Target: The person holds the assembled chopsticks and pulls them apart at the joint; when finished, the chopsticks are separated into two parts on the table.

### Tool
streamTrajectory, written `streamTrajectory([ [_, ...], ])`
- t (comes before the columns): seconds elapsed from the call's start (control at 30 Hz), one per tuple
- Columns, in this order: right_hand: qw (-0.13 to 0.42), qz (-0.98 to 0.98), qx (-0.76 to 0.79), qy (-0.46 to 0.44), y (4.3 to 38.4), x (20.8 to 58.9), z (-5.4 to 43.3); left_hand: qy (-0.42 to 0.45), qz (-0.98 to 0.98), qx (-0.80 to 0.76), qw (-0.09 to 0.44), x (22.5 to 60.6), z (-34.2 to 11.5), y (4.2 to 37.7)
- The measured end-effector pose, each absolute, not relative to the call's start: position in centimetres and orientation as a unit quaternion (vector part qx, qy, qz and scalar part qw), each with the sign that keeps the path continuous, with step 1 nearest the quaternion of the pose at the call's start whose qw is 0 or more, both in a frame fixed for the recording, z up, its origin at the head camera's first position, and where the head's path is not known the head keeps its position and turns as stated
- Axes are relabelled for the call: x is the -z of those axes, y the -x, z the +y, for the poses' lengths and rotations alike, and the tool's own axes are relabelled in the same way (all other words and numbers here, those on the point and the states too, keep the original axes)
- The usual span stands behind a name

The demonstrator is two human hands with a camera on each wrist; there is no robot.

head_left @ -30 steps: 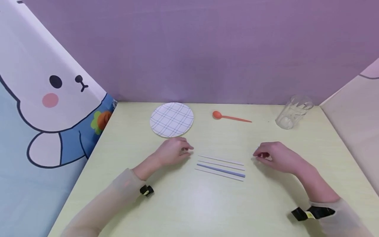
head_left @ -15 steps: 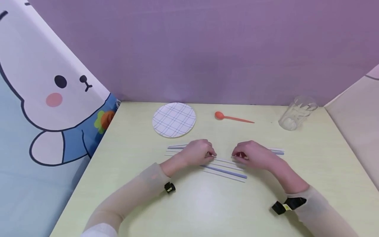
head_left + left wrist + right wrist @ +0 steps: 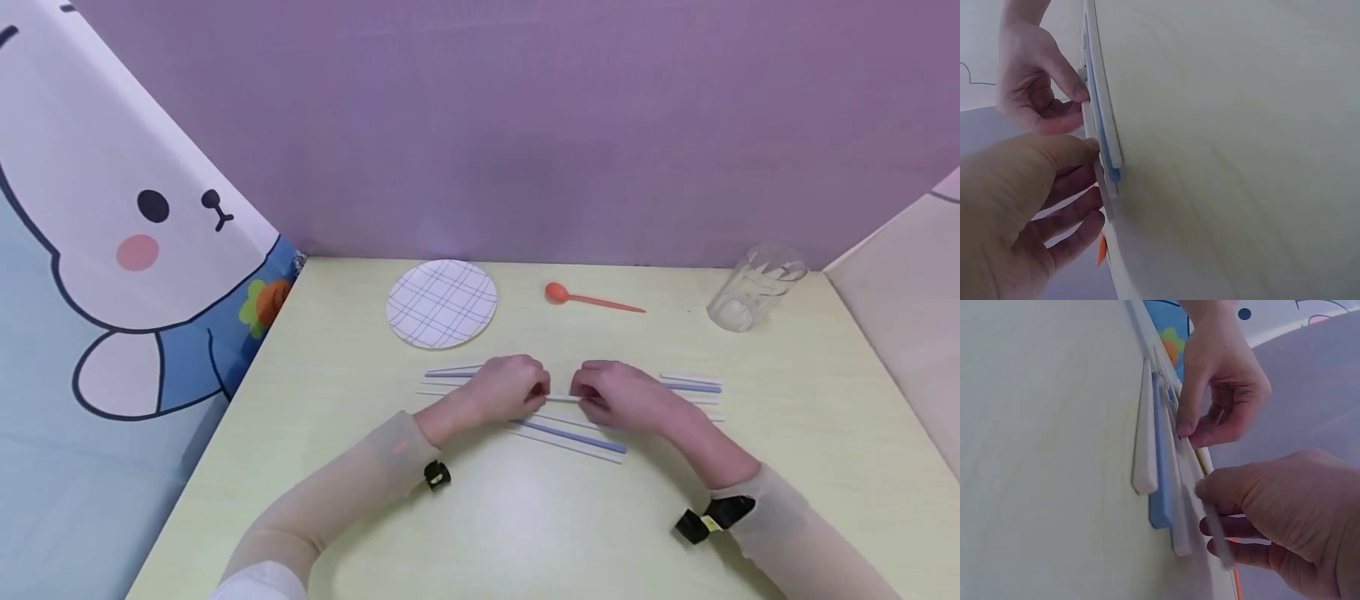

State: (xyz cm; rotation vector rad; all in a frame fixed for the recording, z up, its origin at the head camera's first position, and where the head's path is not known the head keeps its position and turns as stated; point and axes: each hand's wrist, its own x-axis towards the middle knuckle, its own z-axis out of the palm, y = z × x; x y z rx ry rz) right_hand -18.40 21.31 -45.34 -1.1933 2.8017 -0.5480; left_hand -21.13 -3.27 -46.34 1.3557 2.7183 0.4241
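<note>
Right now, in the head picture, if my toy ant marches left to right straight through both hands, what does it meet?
Some thin stick ends → the person's left hand → the white stick between the hands → the right hand → more stick ends.

Against one second earlier, the left hand [image 3: 510,387] and right hand [image 3: 626,396] are moved inward from opposite ends of the row of thin, straight white and blue sticks [image 3: 570,436]. Both now pinch the slender, straight white stick [image 3: 564,398] farthest from the person, previously untouched. Further white-and-blue sticks at left [image 3: 450,375] and white-and-blue sticks at right [image 3: 693,387] come into view. Since the half-second mark, the gap between the hands narrows.
</note>
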Motion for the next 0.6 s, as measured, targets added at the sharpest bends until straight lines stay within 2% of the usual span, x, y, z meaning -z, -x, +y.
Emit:
streamTrajectory([
  [0.3, -0.003, 0.902, 0.185, 0.389, 18.6, 42.7, 20.4, -0.446, 0.889, -0.087, -0.049, 44.3, -3.3, 20.9],
  [0.47, -0.002, 0.905, 0.172, 0.389, 18.3, 40.9, 19.8, -0.443, 0.893, -0.059, -0.047, 43.2, -3.5, 20.7],
  [0.6, 0.027, 0.909, 0.154, 0.386, 18.1, 39.4, 19.9, -0.454, 0.889, -0.044, -0.047, 42.7, -3.4, 20.5],
])
